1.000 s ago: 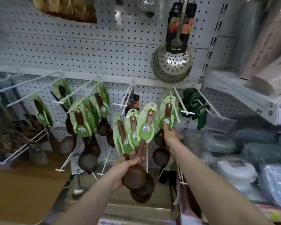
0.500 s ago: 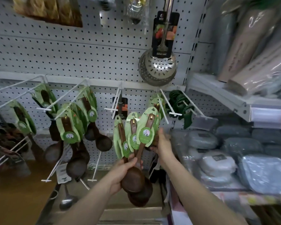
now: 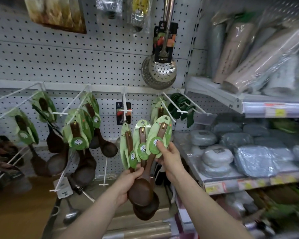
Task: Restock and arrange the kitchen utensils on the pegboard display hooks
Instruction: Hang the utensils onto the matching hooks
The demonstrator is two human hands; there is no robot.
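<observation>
Against a white shop pegboard [image 3: 76, 57], the left hand [image 3: 129, 181] grips three dark wooden spoons on green cards [image 3: 142, 135] by their necks, and the right hand [image 3: 171, 157] pinches the rightmost card [image 3: 158, 145], best slid clear, then threaded onto the white wire hook [image 3: 169, 109] above those fingertips.

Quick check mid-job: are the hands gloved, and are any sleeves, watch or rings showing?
No gloves: the left hand and right hand are bare. The left forearm and right forearm are bare down to the frame's edge, with no sleeve in view. No watch, bracelet or ring shows.
</observation>
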